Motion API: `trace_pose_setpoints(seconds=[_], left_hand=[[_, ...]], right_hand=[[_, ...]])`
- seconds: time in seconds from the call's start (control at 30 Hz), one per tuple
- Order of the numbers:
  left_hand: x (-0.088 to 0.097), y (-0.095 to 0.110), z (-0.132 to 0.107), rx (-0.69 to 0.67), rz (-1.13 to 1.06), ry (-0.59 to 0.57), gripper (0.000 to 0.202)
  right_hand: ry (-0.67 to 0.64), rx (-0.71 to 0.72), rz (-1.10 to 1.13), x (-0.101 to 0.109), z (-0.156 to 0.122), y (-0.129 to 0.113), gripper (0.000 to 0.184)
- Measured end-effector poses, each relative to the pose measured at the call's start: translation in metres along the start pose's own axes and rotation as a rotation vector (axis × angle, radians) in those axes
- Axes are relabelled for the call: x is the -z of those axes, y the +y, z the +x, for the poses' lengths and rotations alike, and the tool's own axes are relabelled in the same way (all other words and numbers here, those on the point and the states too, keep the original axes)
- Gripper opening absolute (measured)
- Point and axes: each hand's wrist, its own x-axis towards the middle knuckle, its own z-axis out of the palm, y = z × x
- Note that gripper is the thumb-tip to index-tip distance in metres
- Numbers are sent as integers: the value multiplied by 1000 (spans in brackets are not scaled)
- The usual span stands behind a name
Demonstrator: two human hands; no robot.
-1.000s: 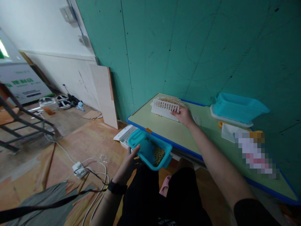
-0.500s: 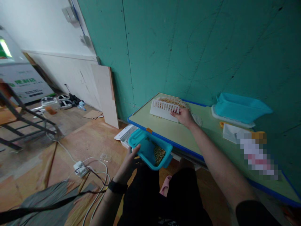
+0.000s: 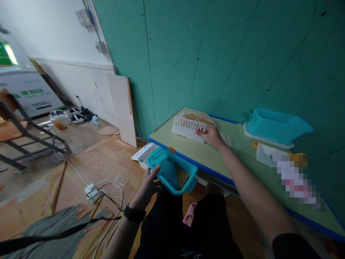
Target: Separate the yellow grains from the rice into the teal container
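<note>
My left hand grips the near left rim of a turquoise plastic bin, thumb over the edge and the other fingers mostly hidden. Round tan beans lie in its right end, just off the table's front edge. My right hand pinches the right end of a white slotted plastic plate, which stands tilted on the table. Behind that plate, a heap of beans is spread on clear plastic film. A few loose beans lie in front of the plate.
The pale green table has a blue edge and stands against a green wall. Another turquoise bin sits at its right. White and orange items lie nearby, partly pixelated. Cables and a power strip are on the floor.
The white plate has shifted slightly, and the loose beans in front of it show more clearly. The view has turned a little. My left hand and the bin stay nearly still.
</note>
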Motion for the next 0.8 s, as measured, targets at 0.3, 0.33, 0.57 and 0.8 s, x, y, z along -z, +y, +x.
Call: trace_pose_setpoints(seconds=[0.3, 0.33, 0.57, 0.8], left_hand=[[-2, 6, -2, 8, 29, 59, 78], [-2, 6, -1, 6, 26, 56, 77], [-2, 6, 4, 12, 13, 58, 80], [-2, 4, 3, 5, -5, 37, 90]], right_hand=[[4, -70, 156, -3, -8, -6, 16], [1, -64, 156, -3, -8, -6, 16], [-18, -46, 150, -4, -12, -7, 27], [-61, -42, 177, -3, -17, -13, 35]])
